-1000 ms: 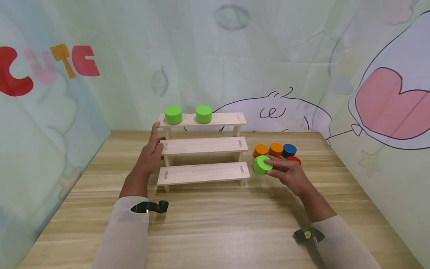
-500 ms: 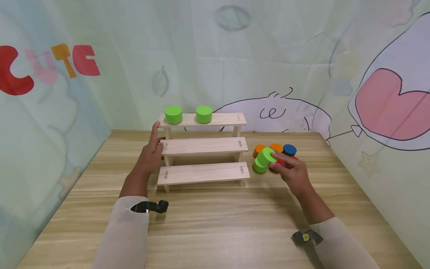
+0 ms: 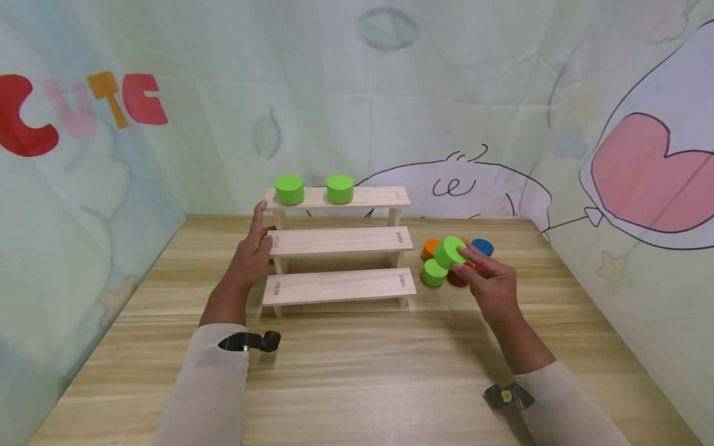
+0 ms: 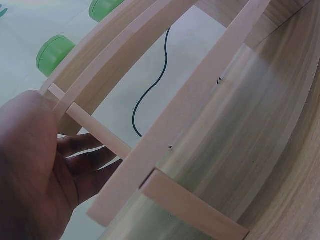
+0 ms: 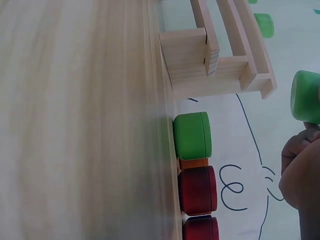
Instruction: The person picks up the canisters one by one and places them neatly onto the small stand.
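My right hand pinches a green cylinder and holds it tilted in the air, just above the cluster of blocks on the table. The right wrist view shows this held green cylinder at the fingertips. Below it another green cylinder stands on the table. My left hand rests with straight fingers against the left end of a three-step wooden shelf. Two green cylinders stand on the top step.
Orange, blue and red cylinders sit right of the shelf; the right wrist view shows two red ones. Printed cloth walls close in the wooden table at the back and on both sides.
My right hand has lifted the green cylinder off the one beneath it, up and slightly right. The lower green cylinder stays on the table. The left hand has not moved.
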A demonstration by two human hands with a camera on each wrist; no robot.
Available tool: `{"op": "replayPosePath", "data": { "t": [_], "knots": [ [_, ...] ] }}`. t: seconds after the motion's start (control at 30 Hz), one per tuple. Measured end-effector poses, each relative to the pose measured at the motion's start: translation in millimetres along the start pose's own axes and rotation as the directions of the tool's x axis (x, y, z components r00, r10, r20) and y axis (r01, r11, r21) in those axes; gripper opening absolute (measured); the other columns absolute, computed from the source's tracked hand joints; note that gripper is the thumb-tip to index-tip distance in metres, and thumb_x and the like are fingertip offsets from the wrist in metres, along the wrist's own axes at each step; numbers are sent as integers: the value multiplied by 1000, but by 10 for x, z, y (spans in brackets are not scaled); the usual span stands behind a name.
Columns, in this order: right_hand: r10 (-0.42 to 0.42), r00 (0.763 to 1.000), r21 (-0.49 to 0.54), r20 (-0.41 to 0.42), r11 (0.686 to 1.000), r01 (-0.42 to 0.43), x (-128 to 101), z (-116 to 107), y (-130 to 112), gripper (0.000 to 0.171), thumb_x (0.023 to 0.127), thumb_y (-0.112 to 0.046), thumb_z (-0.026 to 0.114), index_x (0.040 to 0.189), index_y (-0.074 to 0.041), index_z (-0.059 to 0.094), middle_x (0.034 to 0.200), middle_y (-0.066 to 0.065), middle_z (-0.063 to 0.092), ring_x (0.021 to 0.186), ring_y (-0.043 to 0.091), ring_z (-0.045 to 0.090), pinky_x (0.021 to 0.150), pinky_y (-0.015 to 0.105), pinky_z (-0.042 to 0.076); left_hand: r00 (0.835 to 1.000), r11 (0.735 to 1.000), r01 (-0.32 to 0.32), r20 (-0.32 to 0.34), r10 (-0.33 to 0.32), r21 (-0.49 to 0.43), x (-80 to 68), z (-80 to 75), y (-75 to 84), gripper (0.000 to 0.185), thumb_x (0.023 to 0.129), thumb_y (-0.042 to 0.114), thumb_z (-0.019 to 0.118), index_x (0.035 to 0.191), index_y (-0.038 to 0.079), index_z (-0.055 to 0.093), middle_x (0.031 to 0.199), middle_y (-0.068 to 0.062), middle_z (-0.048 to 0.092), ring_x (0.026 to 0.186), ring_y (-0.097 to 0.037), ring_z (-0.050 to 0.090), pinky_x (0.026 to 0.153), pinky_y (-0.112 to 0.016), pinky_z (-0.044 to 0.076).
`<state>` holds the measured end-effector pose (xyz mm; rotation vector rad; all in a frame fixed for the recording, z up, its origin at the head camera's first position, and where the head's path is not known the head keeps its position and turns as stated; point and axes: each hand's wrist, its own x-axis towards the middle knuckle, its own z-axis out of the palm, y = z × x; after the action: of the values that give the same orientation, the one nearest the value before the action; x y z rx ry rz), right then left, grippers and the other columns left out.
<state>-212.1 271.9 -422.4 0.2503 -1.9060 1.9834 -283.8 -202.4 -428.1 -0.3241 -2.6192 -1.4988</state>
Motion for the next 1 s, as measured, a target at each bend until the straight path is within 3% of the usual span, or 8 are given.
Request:
{"op": "replayPosePath", "data": {
  "t": [0.07,0.13,0.23,0.27,0.5,0.77,0.87,1.0],
  "knots": [
    [-2,1000,-20,-3,1000,2,-12,19,-15,39,91,13,79,128,3,77,127,-18,79,59,-2,51,50,14,35,1000,1000,0,2,0,-6,-9,11,-16,71,116,26,23,172,51,-13,176,-30,29,157,-58,38,128,-72,30],
    [-12,1000,-40,3,999,12,-16,38,-31,39,90,13,80,129,6,76,127,-18,78,86,-5,70,65,6,51,1000,1000,-11,2,11,-14,-9,19,-32,70,116,26,23,172,50,-13,175,-31,31,157,-57,39,127,-71,31],
    [-44,999,-19,13,999,44,3,89,-72,40,90,16,78,129,13,71,129,-16,78,131,0,69,89,15,61,1000,999,-28,-3,28,-21,-2,14,-32,70,116,26,23,173,48,-12,174,-31,33,155,-57,42,124,-69,33],
    [-55,998,-5,16,998,55,11,108,-89,40,90,17,77,130,14,70,130,-15,78,133,2,69,93,19,61,999,999,-32,-5,32,-19,3,12,-27,70,116,26,24,173,48,-11,174,-31,33,155,-57,42,124,-69,33],
    [-113,994,-46,-1,993,113,33,219,-210,39,92,19,74,130,14,70,129,-17,78,124,1,74,91,20,62,1000,1000,-17,-3,17,-8,-7,-7,6,70,116,27,23,172,51,-11,175,-30,32,157,-56,39,127,-70,31],
    [-144,990,2,10,990,144,174,295,-369,39,94,14,75,132,7,73,134,-9,79,118,8,77,86,20,64,1000,1000,-6,4,6,-21,11,-20,-7,70,116,27,23,172,52,-11,175,-32,31,154,-57,42,123,-70,34],
    [-170,985,-44,29,984,172,220,327,-413,38,95,11,76,133,5,74,135,-10,78,102,6,80,79,12,61,1000,999,8,10,-8,-31,10,-21,-16,70,116,28,24,171,54,-12,176,-31,30,154,-57,42,123,-70,34],
    [-176,983,-32,52,984,178,246,367,-445,39,95,11,76,133,6,73,136,-12,78,84,8,82,78,17,63,999,999,27,23,-26,-35,13,-19,-5,70,116,31,24,170,56,-13,177,-29,29,156,-58,40,127,-73,30]
  ]
}}
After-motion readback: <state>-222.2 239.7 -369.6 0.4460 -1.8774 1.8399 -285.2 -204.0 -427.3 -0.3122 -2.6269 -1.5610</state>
